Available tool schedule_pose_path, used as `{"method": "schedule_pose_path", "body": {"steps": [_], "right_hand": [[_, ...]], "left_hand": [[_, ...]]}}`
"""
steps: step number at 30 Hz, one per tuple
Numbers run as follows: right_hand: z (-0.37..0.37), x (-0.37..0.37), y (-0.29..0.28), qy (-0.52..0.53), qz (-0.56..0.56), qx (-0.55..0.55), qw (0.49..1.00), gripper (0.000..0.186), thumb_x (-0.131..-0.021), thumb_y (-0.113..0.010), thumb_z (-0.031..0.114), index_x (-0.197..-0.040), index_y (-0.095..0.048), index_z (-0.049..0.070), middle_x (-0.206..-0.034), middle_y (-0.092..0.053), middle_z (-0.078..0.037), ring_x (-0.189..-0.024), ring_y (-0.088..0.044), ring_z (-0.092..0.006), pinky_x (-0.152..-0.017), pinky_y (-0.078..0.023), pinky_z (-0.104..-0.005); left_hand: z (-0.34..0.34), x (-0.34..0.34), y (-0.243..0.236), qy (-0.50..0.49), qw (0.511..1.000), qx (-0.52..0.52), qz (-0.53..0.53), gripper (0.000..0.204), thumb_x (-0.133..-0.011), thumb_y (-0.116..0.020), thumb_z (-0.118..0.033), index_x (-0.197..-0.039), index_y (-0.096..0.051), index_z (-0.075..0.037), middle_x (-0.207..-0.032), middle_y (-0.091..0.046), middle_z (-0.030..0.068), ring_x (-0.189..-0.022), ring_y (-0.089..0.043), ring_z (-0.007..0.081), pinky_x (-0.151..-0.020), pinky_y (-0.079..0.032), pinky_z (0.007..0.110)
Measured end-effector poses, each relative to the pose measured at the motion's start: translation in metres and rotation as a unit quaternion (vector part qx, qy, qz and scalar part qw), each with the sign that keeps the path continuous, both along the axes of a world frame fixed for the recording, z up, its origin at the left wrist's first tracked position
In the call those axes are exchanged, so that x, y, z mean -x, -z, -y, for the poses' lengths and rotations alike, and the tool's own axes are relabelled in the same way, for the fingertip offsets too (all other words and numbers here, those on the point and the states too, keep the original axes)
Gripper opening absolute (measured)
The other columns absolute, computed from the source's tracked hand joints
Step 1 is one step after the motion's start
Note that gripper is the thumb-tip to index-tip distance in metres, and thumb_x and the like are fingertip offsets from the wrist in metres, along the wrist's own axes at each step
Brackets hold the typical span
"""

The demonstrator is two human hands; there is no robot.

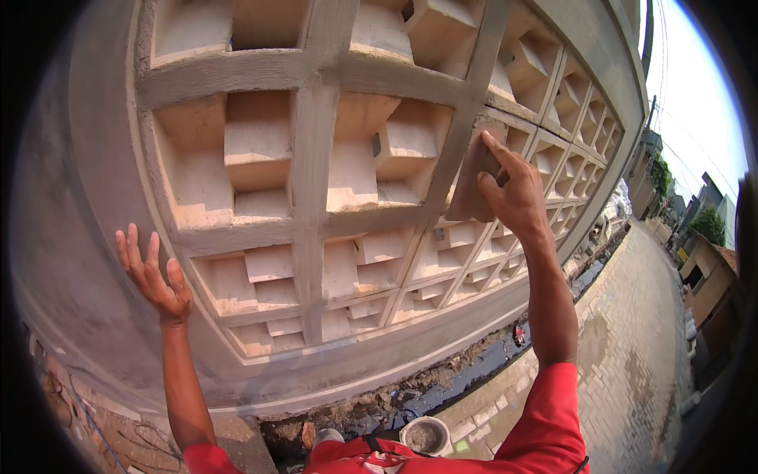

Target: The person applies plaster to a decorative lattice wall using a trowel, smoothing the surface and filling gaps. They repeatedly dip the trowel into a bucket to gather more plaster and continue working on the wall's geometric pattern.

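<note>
My right hand (pixel 515 195) holds a flat grey plastering float (pixel 474 175) pressed against a grey cement rib of the patterned block wall (pixel 314 150). The wall is a grid of square recesses with pale stepped blocks inside. My left hand (pixel 155 278) is raised with fingers spread, holding nothing, its palm toward the smooth grey plastered frame (pixel 87 261) at the wall's lower left; I cannot tell if it touches. Both arms wear red sleeves.
A white bucket of grey mortar (pixel 425 435) stands below near my feet. A dark wet trench (pixel 466 371) runs along the wall's base. A brick-paved street (pixel 639 340) with houses and trees stretches to the right.
</note>
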State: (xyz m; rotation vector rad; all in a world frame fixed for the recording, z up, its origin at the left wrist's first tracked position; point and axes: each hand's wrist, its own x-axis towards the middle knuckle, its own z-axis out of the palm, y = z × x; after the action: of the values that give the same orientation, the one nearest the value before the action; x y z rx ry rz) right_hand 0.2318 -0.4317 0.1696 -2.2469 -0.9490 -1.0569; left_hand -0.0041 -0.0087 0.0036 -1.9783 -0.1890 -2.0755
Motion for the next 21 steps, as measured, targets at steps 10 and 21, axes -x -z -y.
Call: {"method": "schedule_pose_path", "body": {"steps": [10, 21], "right_hand": [[-0.023, -0.006, 0.007, 0.040, 0.024, -0.002, 0.999, 0.064, -0.076, -0.062, 0.018, -0.140, -0.053, 0.018, -0.083, -0.061, -0.017, -0.079, -0.062, -0.0322, -0.077, -0.049, -0.0416], [-0.010, 0.014, -0.069, 0.025, -0.039, -0.053, 0.998, 0.063, -0.076, -0.061, 0.016, -0.139, -0.053, 0.017, -0.088, -0.068, -0.019, -0.076, -0.067, -0.0270, -0.078, -0.051, -0.0392]], "left_hand": [[0.004, -0.005, 0.000, 0.014, 1.000, 0.001, -0.003, 0.038, -0.097, -0.045, -0.017, -0.130, -0.053, -0.001, -0.146, -0.042, 0.0210, -0.141, -0.029, 0.0414, -0.114, -0.024, 0.054], [0.003, -0.004, -0.002, 0.013, 1.000, -0.010, 0.004, 0.037, -0.097, -0.045, -0.016, -0.129, -0.054, -0.001, -0.145, -0.042, 0.0208, -0.140, -0.030, 0.0417, -0.114, -0.025, 0.054]]}}
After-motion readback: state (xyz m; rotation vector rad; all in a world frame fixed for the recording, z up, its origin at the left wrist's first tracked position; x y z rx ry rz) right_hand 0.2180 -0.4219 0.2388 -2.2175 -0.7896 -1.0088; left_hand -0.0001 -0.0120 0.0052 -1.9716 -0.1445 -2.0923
